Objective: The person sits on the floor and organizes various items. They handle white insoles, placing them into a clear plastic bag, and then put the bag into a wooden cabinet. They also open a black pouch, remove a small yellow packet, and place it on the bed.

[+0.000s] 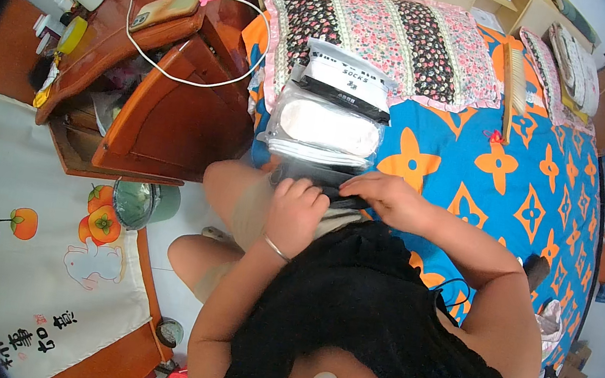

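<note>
On the lap, my left hand [296, 211], with a bangle at the wrist, has its fingers curled over a black folded item [344, 197], perhaps fabric or socks. My right hand [393, 198] pinches the same item's right side between thumb and fingers. Its details are partly hidden by the hands. Just beyond, on the bed, lies a clear plastic bag with folded white socks [327, 129]. A white and black sock packet [347, 83] bearing writing overlaps the bag's far end, against the flowered pillow.
A flowered pillow [429, 51] and a wooden-handled bed brush [513, 90] lie on the blue and orange bedsheet [519, 154]. At the left, a wooden cabinet [175, 109] holds a phone [168, 9] with a white cable looping over its edge. A lined bin [142, 205] stands below.
</note>
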A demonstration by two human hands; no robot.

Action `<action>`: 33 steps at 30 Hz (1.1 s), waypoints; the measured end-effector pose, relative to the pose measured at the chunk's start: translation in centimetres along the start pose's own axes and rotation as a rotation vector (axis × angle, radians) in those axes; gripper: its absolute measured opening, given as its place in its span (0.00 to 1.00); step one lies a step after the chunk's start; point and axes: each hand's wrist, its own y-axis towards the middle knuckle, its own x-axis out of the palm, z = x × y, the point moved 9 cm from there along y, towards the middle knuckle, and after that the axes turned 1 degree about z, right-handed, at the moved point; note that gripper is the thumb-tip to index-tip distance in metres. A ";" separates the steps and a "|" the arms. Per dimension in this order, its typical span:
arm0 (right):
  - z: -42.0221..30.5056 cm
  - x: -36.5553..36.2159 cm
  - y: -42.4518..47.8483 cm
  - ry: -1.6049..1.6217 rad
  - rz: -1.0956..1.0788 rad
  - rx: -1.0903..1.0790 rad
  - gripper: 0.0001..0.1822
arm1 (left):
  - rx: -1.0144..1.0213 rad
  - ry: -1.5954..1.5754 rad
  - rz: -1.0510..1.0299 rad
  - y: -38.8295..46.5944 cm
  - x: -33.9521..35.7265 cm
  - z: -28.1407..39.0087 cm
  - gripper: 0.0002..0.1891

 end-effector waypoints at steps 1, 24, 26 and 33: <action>1.2 1.2 0.1 -0.030 -0.056 0.051 0.20 | -0.014 -0.011 -0.044 0.0 0.4 0.0 0.06; 4.1 0.7 4.4 -0.359 -0.010 0.042 0.08 | -0.044 -0.044 -0.143 -1.3 -1.0 -0.3 0.02; 3.5 0.5 4.3 -0.428 -0.007 0.087 0.10 | -0.097 -0.023 -0.235 -1.0 -0.8 -0.6 0.05; 4.4 0.5 3.5 -0.745 0.006 0.210 0.26 | -0.081 0.034 -0.354 1.7 0.8 -0.4 0.17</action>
